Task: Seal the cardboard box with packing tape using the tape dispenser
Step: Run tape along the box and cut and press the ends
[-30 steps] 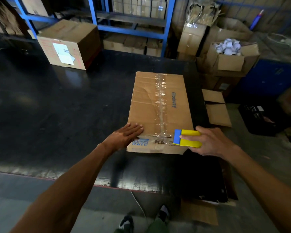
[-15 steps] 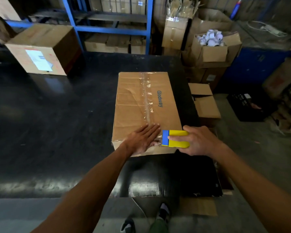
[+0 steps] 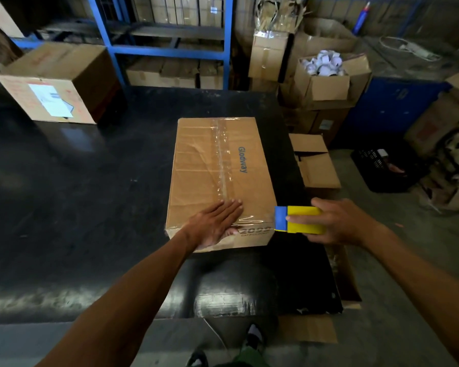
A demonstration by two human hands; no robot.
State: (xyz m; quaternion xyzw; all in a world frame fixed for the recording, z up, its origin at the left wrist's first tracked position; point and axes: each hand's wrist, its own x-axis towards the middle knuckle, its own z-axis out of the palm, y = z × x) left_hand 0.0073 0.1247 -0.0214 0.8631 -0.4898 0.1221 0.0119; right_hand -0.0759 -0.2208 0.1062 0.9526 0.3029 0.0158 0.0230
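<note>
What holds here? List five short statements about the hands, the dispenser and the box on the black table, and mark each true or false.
1. The left hand lies flat on the near end of the brown cardboard box. True.
2. The right hand grips a red tape dispenser. False: the tape dispenser is yellow with a blue front.
3. Clear packing tape runs lengthwise along the box top. True.
4. The dispenser sits at the box's far end. False: it is at the near right corner.
5. The box flaps stand open. False: the top is closed flat.
</note>
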